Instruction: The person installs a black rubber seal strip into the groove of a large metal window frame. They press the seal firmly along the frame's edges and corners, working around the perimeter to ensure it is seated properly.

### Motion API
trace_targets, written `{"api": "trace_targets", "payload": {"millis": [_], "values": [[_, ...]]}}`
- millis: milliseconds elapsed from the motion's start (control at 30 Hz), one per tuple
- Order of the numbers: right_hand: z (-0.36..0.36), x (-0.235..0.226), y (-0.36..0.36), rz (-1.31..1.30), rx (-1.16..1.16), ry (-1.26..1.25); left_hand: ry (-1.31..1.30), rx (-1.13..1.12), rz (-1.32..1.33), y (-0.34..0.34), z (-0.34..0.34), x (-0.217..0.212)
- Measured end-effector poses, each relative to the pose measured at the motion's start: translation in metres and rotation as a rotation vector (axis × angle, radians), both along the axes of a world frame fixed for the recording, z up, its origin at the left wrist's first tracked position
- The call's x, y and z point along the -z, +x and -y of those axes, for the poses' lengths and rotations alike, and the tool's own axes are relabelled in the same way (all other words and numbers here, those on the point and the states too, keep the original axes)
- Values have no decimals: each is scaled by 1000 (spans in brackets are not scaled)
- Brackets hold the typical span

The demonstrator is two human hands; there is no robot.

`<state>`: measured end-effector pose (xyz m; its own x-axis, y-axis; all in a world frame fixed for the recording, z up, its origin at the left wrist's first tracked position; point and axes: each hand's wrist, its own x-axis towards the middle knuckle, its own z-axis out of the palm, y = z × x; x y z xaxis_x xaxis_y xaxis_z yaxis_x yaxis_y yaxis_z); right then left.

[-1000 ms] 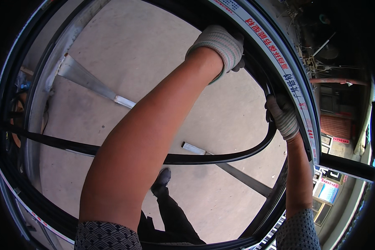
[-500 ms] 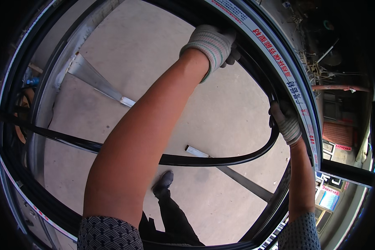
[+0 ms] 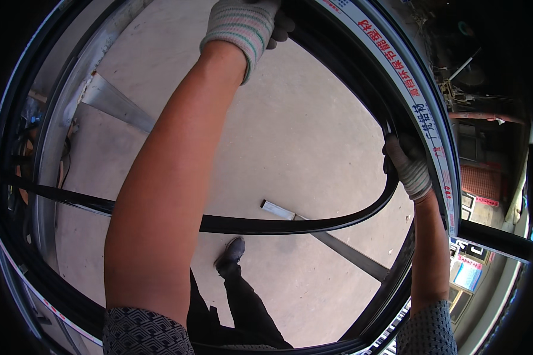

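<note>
A large dark frame of metal profile (image 3: 343, 65), with printed protective film on its outer face, surrounds the view. At the top, my left hand (image 3: 246, 26), in a striped knit glove with dark grey fingers, lies against its inner edge. Those fingers are curled, and whatever they grip is hidden. On the right side my gloved right hand (image 3: 407, 165) is closed around a glossy black sealing strip (image 3: 278, 226) beside the frame. From there the strip bends down and sweeps left in a loose curve, passing behind my left forearm to the frame's left side.
Through the frame show a pale concrete floor (image 3: 314, 154), metal support bars (image 3: 349, 256) and my shoe (image 3: 231, 251). A dark bar (image 3: 494, 239) juts out at the right. Beyond it are cluttered workshop goods and a reddish mesh panel (image 3: 479, 180).
My left hand has slid up and left along the frame's inner edge. My right hand keeps its hold on the strip at nearly the same place. The view has shifted slightly.
</note>
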<state>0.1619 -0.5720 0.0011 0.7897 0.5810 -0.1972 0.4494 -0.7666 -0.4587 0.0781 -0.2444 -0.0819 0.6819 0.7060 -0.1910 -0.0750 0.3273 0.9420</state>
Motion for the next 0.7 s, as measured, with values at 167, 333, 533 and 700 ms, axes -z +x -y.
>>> {"api": "trace_targets", "payload": {"millis": [167,333,533,700], "values": [[3,1,3,57,-28,-7,181,22,35,-15,12,-10],[3,0,3,-6,6,-23,283,68,-51,-16,5,-4],[1,0,5,31,-12,-75,838,-270,-58,-28,-7,7],[-1,-1,2,-39,47,-29,1189,-350,-206,-45,-12,-11]]}}
